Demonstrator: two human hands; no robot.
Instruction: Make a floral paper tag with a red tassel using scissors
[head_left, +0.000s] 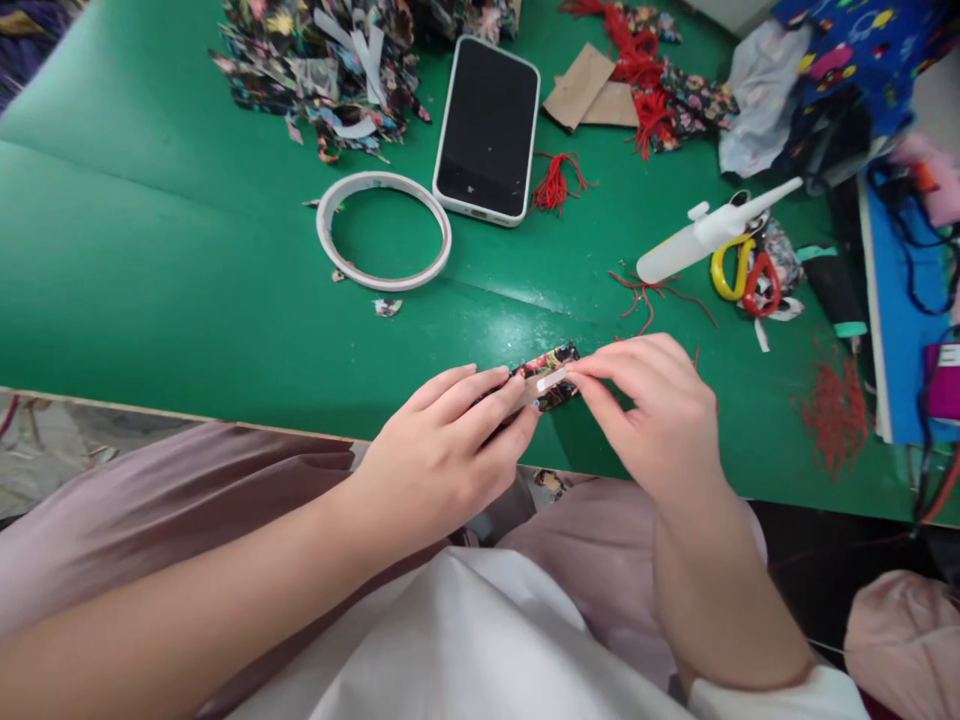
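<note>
The dark floral cloth (559, 398) lies at the desk's (247, 340) near edge, pressed under the left hand's (454, 440) flat fingers. Over it, the right hand's (652, 410) grip pinches a small white strip (552, 380), seemingly tape. Beyond the cloth sit a tape roll (324, 235) and a phone (486, 130).

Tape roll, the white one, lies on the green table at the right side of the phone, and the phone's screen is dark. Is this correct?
Not quite: in the head view the tape roll lies at the left side of the phone. It is on the green table, and the screen is dark.
</note>
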